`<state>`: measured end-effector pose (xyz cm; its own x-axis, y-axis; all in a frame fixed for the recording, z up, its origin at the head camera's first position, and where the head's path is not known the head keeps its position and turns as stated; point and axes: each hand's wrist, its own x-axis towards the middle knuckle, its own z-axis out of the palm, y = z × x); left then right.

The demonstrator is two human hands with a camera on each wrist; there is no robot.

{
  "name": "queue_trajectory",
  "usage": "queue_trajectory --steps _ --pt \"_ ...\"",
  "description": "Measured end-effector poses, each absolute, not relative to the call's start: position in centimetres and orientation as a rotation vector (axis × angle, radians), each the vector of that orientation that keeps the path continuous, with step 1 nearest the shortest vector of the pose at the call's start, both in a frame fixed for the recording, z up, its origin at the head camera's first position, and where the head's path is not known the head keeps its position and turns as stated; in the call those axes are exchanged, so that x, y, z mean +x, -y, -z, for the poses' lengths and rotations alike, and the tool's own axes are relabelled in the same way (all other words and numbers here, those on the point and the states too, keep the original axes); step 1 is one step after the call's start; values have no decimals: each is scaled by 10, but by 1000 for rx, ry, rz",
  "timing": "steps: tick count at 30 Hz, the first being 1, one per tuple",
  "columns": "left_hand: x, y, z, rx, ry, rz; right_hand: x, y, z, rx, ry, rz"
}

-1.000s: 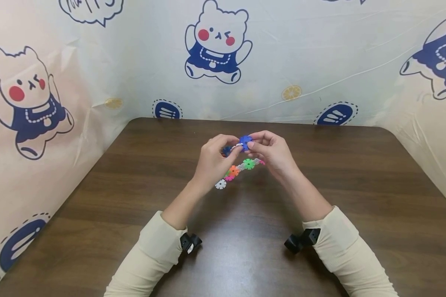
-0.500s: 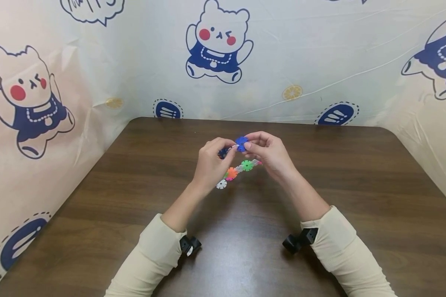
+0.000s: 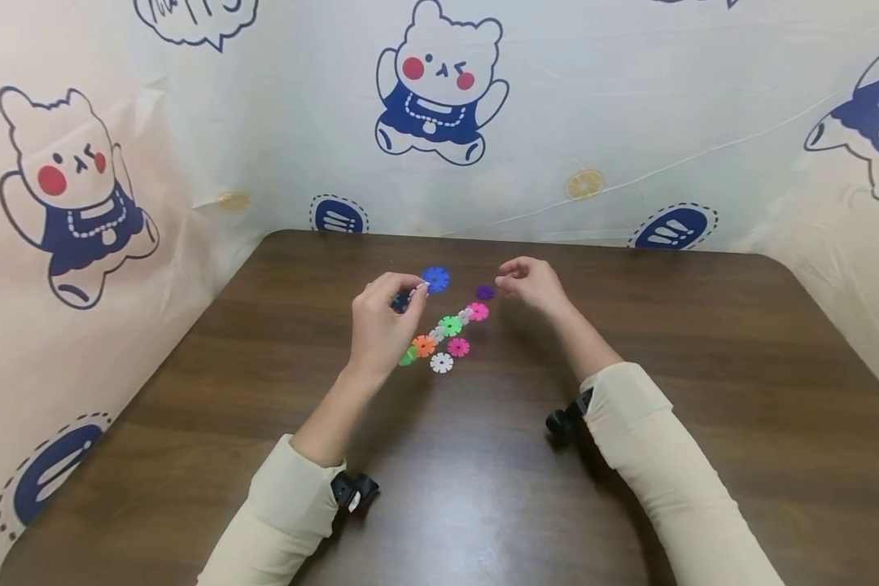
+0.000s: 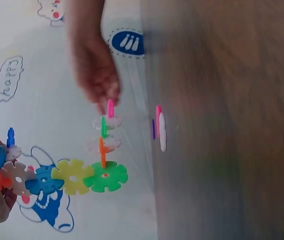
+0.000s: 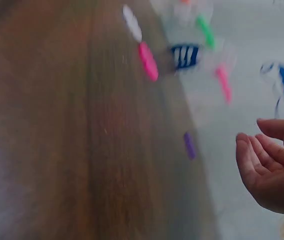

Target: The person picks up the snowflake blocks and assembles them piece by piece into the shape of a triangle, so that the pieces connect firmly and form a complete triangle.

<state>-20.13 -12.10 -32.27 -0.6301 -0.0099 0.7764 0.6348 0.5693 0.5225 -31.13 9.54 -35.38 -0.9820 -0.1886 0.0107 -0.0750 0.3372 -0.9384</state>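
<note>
My left hand pinches one end of a chain of interlocking plastic snowflake discs, held above the table. A blue disc tops the chain, beside the fingertips. Lower down, the left wrist view shows a yellow disc, then a green disc. Beyond them come orange, clear and green discs, ending in a pink disc. Some discs are hidden behind my left fingers. My right hand is apart from the chain, its fingers loosely bent and holding nothing. Nearest to it is a loose purple disc.
A loose pink disc and a white disc lie on the brown wooden table, near the chain's lower end. A printed curtain surrounds the table's back and sides. Each wrist wears a small black camera.
My right hand has let go of the blue disc and moved right. My left hand has shifted left with the chain, and the purple and loose pink discs now show plainly.
</note>
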Motion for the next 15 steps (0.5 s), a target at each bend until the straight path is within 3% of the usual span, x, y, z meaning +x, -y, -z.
queue_trajectory --steps 6,15 --pt "-196 130 321 -438 2024 1061 -341 -97 379 -163 -2392 1695" --pt "-194 137 318 -401 2025 1088 -356 -84 388 -213 -2657 1274"
